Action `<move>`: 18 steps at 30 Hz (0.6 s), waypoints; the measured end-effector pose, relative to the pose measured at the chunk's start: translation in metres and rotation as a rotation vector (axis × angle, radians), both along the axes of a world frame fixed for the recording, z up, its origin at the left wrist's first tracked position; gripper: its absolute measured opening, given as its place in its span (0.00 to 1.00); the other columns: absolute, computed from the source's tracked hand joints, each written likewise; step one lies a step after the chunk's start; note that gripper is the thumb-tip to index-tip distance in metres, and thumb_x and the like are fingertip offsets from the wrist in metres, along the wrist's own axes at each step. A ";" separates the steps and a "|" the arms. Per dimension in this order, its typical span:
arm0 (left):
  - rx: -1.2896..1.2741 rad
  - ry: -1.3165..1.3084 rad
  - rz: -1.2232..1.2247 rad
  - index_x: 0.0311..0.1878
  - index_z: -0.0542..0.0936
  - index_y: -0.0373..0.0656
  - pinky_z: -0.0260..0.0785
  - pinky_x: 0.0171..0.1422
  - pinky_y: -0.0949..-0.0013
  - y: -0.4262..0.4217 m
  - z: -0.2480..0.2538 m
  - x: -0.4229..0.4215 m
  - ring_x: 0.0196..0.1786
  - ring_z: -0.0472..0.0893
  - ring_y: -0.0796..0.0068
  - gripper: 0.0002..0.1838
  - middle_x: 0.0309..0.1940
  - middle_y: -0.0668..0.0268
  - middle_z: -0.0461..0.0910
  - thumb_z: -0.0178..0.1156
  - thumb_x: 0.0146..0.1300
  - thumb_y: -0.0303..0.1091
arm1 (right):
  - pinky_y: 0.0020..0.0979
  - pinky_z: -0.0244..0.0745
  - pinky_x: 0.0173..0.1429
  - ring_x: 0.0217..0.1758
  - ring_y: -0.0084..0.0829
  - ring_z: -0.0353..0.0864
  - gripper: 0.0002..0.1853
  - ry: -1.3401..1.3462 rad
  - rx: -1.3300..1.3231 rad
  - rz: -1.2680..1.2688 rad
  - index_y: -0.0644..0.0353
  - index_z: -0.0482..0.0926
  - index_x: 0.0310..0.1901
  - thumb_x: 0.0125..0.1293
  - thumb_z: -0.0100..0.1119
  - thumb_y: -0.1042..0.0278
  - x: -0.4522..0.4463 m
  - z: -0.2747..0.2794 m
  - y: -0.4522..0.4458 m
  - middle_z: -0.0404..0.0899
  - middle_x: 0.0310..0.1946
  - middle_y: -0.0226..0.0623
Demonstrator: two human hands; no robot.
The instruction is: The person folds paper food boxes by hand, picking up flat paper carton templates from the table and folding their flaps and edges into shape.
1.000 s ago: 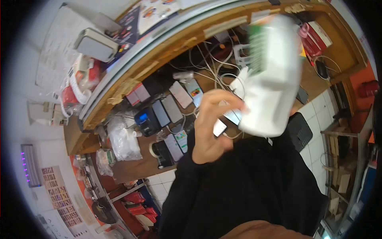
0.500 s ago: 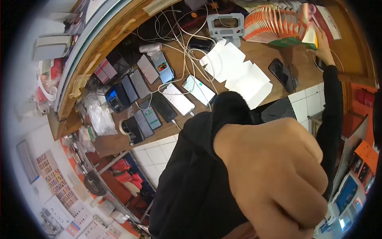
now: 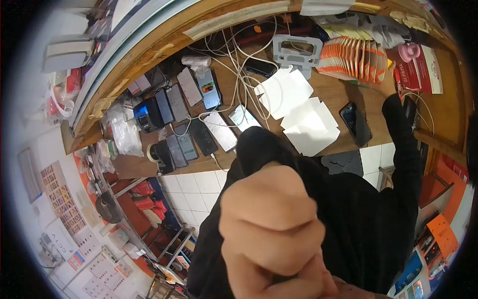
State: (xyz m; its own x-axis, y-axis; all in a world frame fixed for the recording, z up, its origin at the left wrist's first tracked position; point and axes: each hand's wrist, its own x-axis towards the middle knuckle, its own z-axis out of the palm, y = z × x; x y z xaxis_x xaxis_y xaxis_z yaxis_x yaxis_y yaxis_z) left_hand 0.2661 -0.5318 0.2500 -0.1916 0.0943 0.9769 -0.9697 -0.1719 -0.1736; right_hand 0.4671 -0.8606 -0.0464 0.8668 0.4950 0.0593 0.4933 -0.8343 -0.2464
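Observation:
My left hand (image 3: 274, 219) is close to the camera, with its fingers curled into a fist. Whatever lies inside the curled fingers, if anything, is hidden. My right hand (image 3: 389, 85), partly seen beyond its black sleeve, is at the right end of a fanned row of orange-and-white folded packets (image 3: 351, 60). Its fingers are hidden behind the row. A dark phone (image 3: 355, 124) lies on the wooden desk just left of the right sleeve. Beyond my left fist, an unfolded white carton (image 3: 311, 129) rests on the desk.
Several phones (image 3: 186, 144) with tangled white cables (image 3: 239, 74) cover the desk's left half. A grey stand (image 3: 297, 52) is at the back. A red box (image 3: 418, 70) with a pink roll (image 3: 409, 52) is at the right. A wooden frame (image 3: 164, 50) edges the desk's far side.
My left fist has moved left in view. My right hand has moved down and is now more hidden by the packets, whose right end stands more upright. The view has shifted.

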 end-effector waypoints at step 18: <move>-0.136 0.903 0.615 0.28 0.75 0.39 0.59 0.18 0.75 0.099 -0.086 -0.087 0.15 0.70 0.74 0.05 0.14 0.66 0.71 0.62 0.48 0.25 | 0.57 0.42 0.65 0.70 0.52 0.38 0.71 0.193 0.058 -0.126 0.52 0.30 0.67 0.24 0.77 0.65 -0.037 0.038 0.128 0.36 0.67 0.48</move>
